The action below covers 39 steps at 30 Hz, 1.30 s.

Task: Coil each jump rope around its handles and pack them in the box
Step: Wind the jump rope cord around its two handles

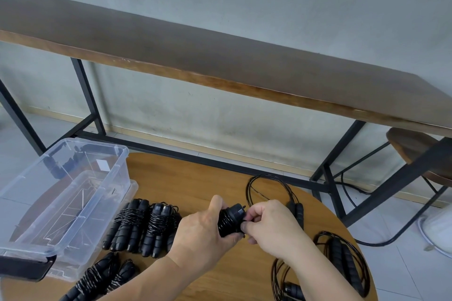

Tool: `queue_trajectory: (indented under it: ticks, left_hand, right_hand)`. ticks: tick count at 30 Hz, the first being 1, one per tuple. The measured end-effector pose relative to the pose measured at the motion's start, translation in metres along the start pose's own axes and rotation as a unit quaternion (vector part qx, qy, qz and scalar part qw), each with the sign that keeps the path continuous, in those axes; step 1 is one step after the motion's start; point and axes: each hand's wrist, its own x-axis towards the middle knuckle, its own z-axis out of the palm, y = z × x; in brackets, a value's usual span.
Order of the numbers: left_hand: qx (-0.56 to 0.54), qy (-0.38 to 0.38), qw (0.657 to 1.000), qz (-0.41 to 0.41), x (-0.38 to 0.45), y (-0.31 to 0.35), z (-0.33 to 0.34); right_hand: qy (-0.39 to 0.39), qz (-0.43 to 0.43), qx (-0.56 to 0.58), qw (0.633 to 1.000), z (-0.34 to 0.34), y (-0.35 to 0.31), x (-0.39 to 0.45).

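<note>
**Rope end being tucked on the bundle in hand**

Handles of the jump rope [228,223] I am working on sit between both hands above the round table [195,178], long axis running up and away from me, caps pointing toward the far wall. My left hand [203,230] is wrapped round the coiled bundle from the left; my right hand [266,225] pinches at its right side, where I judge the last bit of cord is being tucked in, though the cord end itself is too small to make out.

The box [61,193] lies to the left, well apart from the bundle, clear and with nothing packed in it that I can see. It is on the left hand's side, so that hand looks the nearer one for carrying the bundle over.

Count as I read it: finished coiled ropes [139,225] lie in a row beside the box, about three or four, with two more at the near edge; overlap keeps me from being sure. Loose ropes [342,259] still uncoiled lie to the right, three as far as I can tell.
</note>
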Motion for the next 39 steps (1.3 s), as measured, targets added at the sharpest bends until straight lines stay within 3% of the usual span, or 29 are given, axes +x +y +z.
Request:
queue_trajectory:
  ticks: [5,10,17,23,28,32,39]
  left_hand:
    - [-0.029,0.01,0.999,-0.024,0.006,0.002,-0.007]
    - [-0.115,0.015,0.992,-0.052,0.014,-0.001,-0.016]
    - [-0.269,-0.008,0.958,-0.1,0.018,-0.006,-0.018]
    - [-0.319,-0.008,0.943,-0.093,0.017,0.006,-0.024]
    - [-0.482,-0.034,0.865,-0.139,0.015,0.012,-0.033]
    - [-0.568,-0.073,0.798,-0.185,0.018,0.008,-0.035]
    - [-0.65,-0.116,0.731,-0.173,0.02,-0.002,-0.04]
  right_hand:
    - [0.035,-0.016,0.074,0.997,0.008,0.004,-0.001]
    - [0.115,-0.069,-0.024,0.991,0.014,0.0,-0.009]
    - [0.106,-0.096,0.092,0.986,0.027,0.015,-0.013]
    - [0.128,-0.129,0.103,0.978,0.03,0.019,-0.015]
    - [0.105,-0.117,0.212,0.965,0.028,0.012,-0.019]
    - [0.077,-0.055,0.368,0.925,0.027,0.012,-0.016]
    - [0.05,-0.002,0.441,0.896,0.03,0.023,-0.007]
